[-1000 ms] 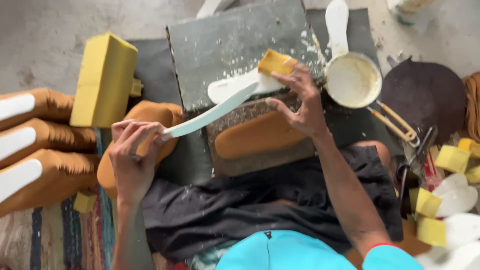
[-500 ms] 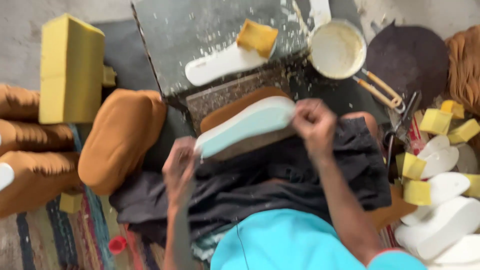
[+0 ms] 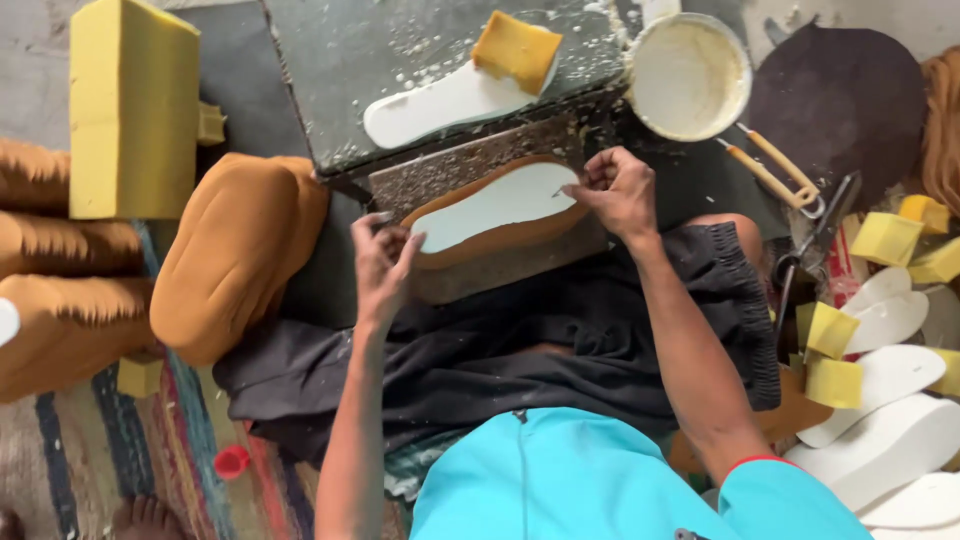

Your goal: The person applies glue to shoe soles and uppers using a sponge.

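A dark stone slab [image 3: 400, 60], spattered with white glue, fills the top of the view, with a wooden board [image 3: 480, 260] just below it across the person's lap. On the board lies a white foam sole [image 3: 495, 205] set onto a tan leather piece [image 3: 470, 240] whose rim shows all around it. The left hand [image 3: 385, 265] rests at the heel end, fingers loosely spread, fingertips on the edge. The right hand [image 3: 620, 195] pinches the toe end between thumb and bent fingers. To do this well, the tan margin should stay even all round and pressure should run from the middle outward. A glue bowl [image 3: 688, 75], a yellow foam block [image 3: 130, 110], another white sole [image 3: 450, 100] under a small sponge [image 3: 515, 50], scissors [image 3: 815, 240] and a striped rug [image 3: 120, 450] surround the work.
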